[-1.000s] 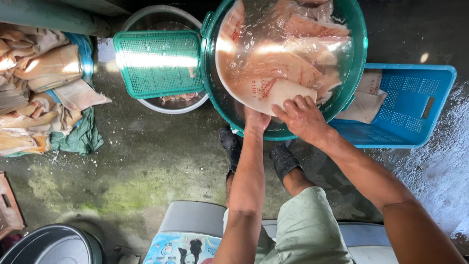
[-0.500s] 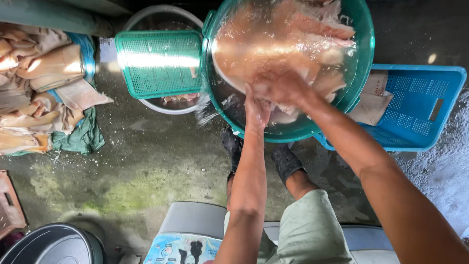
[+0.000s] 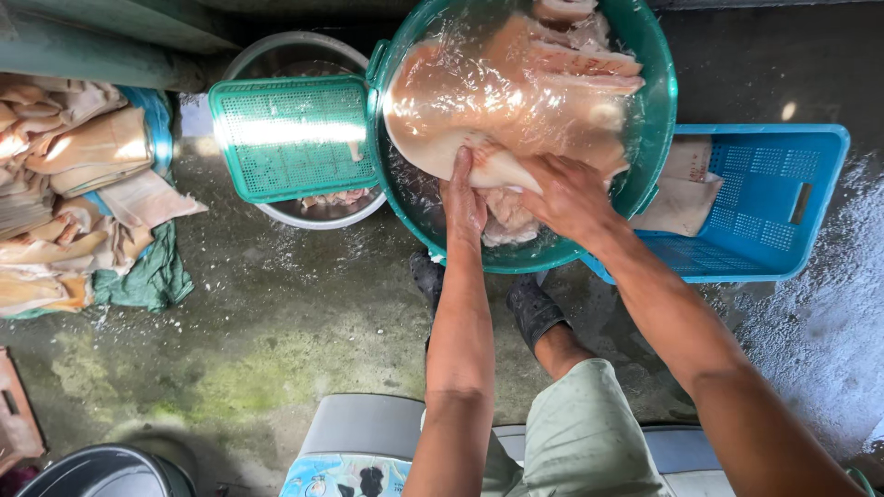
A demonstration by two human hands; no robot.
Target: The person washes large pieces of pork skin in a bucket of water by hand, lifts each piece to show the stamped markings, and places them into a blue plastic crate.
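Meat slab point(image 3: 516, 110): wet, limp, judged slippery and heavy; best gripped at near edge.
Left hand point(image 3: 463, 198): pressed flat on slab, nothing clasped.
Right hand point(image 3: 569, 195): fingers closed over slab edge.
Basin point(image 3: 658, 120): water-filled.

Two hands are in view, the left hand point(image 3: 463, 198) and the right hand point(image 3: 571, 195), both on one large pale slab of meat point(image 3: 502, 106) in the water of the single green basin point(image 3: 661, 101); further pale pieces lie under and behind it, too overlapped to count. There are two perforated plastic crates, one green crate point(image 3: 293, 136) and one blue crate point(image 3: 764, 198), and one metal bowl point(image 3: 318, 210) under the green one. One heap of tan pieces point(image 3: 78, 184) lies on one green cloth point(image 3: 147, 281), the pieces too many and too stacked to number, and two dark shoes point(image 3: 534, 308) show on the concrete floor point(image 3: 276, 322).
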